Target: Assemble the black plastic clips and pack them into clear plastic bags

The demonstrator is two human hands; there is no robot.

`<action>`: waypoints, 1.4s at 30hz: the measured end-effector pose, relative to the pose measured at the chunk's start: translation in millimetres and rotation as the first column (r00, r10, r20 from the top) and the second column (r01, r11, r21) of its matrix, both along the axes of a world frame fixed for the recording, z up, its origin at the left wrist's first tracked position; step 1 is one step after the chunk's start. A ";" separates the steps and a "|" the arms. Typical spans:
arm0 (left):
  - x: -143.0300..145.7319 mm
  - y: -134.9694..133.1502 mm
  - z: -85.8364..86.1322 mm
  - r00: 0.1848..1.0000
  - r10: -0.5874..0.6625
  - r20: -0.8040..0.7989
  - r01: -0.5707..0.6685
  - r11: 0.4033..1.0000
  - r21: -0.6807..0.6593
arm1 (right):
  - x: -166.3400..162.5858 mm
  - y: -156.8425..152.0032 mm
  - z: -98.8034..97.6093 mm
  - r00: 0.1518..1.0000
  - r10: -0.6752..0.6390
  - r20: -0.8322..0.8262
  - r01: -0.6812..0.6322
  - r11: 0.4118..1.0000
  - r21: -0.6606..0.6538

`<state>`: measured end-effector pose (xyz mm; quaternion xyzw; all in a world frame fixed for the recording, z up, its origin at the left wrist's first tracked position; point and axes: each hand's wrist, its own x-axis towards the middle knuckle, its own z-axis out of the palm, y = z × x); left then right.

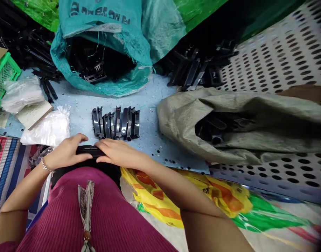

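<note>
Close to my waist, at the near edge of the blue table, my left hand point(68, 153) and my right hand point(115, 152) grip a long black plastic part point(86, 149) from its two ends. The fingers of both hands are curled over it, so much of its shape is hidden. Just beyond my hands, a row of several glossy black plastic parts point(115, 122) lies side by side on the table. They are long, narrow pieces with small forked ends.
A teal woven sack point(102, 87) with black parts inside opens toward me. On the right lies a grey-green sack point(181, 115), also holding black parts. White plastic bags point(48, 127) and a green basket point(6, 78) are at left. Loose black parts point(197, 70) pile up behind.
</note>
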<state>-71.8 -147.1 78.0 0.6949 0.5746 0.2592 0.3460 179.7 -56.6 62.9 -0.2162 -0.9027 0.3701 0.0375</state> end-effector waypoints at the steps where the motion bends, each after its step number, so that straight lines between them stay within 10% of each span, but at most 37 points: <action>1: -8.1 -2.9 -4.9 0.995 0.101 -0.017 -0.100 0.993 0.058 | 1.3 1.3 -5.3 0.999 -0.050 0.009 0.050 0.998 -0.030; 5: -35.7 -7.7 -41.8 0.851 0.497 -0.170 -0.451 0.857 0.248 | -0.9 3.2 -24.1 0.910 -0.407 -0.074 0.349 0.851 -0.393; 9: -55.8 -4.6 -66.0 0.786 0.617 -0.039 -0.611 0.785 0.102 | -31.8 -15.3 -32.3 0.720 -0.688 -0.092 0.246 0.377 -0.893; 13: -73.7 2.0 -60.5 0.574 0.747 0.336 -0.696 0.661 -0.282 | -78.5 -30.1 -34.4 0.719 -0.695 -0.004 0.032 0.039 -0.999; 18: -76.5 -1.0 -51.0 0.518 0.706 0.484 -0.610 0.701 -0.370 | -139.2 -27.5 -49.4 0.788 -0.616 0.000 -0.094 -0.120 -0.988; 25: -92.9 -19.7 -33.8 0.838 0.546 -0.020 -0.536 0.829 0.161 | -127.3 -26.8 -52.2 0.737 -0.673 -0.062 -0.017 0.074 -0.997; 29: -108.4 -16.4 -37.3 0.861 0.503 -0.074 -0.490 0.861 0.139 | -103.7 -46.3 -37.9 0.913 -0.393 -0.106 0.128 0.525 -0.841; 31: -111.2 -16.4 -39.5 0.847 0.525 -0.082 -0.512 0.847 0.140 | -103.2 -53.2 -36.8 0.930 -0.368 0.009 0.313 0.777 -0.546; 33: -104.6 -20.8 -38.8 0.847 0.518 -0.123 -0.495 0.851 0.174 | -107.0 -55.2 -39.6 0.924 -0.373 0.088 0.382 0.886 -0.263; 37: -64.2 -39.0 -33.2 0.951 0.244 -0.188 -0.194 0.948 0.253 | -115.0 -47.8 -51.5 0.908 -0.419 0.012 0.412 0.888 -0.206; 42: -34.7 -49.1 -37.9 0.987 0.029 -0.160 0.025 0.946 0.322 | -119.7 -47.9 -58.7 0.858 -0.499 -0.124 0.225 0.582 -0.781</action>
